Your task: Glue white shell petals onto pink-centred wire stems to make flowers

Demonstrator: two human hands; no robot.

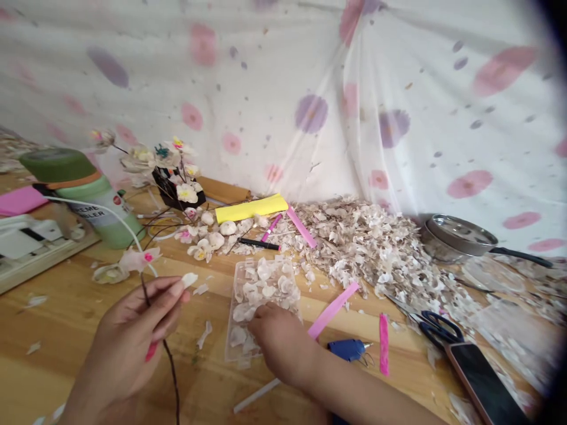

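Note:
My left hand [142, 330] pinches a small white petal [190, 280] between thumb and fingertips. A thin dark stem [172, 369] also runs through this hand, with pale flowers [138, 260] just above it. Something bright pink [152, 350] shows under its fingers. My right hand [283, 339] reaches down into a clear, shallow plastic box [230, 330] of whitish petals [266, 277]. Its fingers are bent together and their tips are hidden, so what they grip does not show. Beside my right forearm lies a blue glue gun [348, 349].
A large heap of dried petals [354, 248] spreads along the back. Scissors [436, 327], a phone [485, 383] and a metal pan [458, 236] lie right. On the left stand a green tumbler [97, 206], a power strip [35, 242] and a black holder [177, 192] with flowers.

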